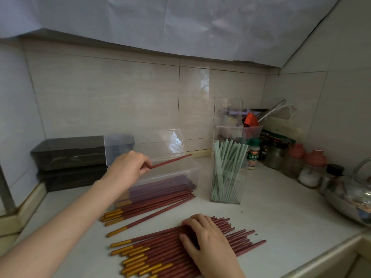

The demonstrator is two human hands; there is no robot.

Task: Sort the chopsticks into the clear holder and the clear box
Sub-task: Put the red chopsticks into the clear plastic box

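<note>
My left hand (128, 167) grips one red chopstick (172, 160) and holds it over the clear box (188, 167), whose lid (144, 145) stands open behind it. Several red chopsticks with gold ends lie inside the box (160, 189). More of them lie on the counter just in front of the box (148, 209). My right hand (206, 241) rests on a second pile of red chopsticks (164, 255) near the front edge. The clear holder (227, 181) stands upright to the right of the box with several pale green chopsticks (230, 157) in it.
Dark boxes (70, 155) are stacked at the back left. A second clear container (228, 121), spice jars (254, 155) and lidded jars (313, 167) crowd the back right corner. A metal kettle (349, 195) sits at the right. The counter edge (321, 255) runs along the front right.
</note>
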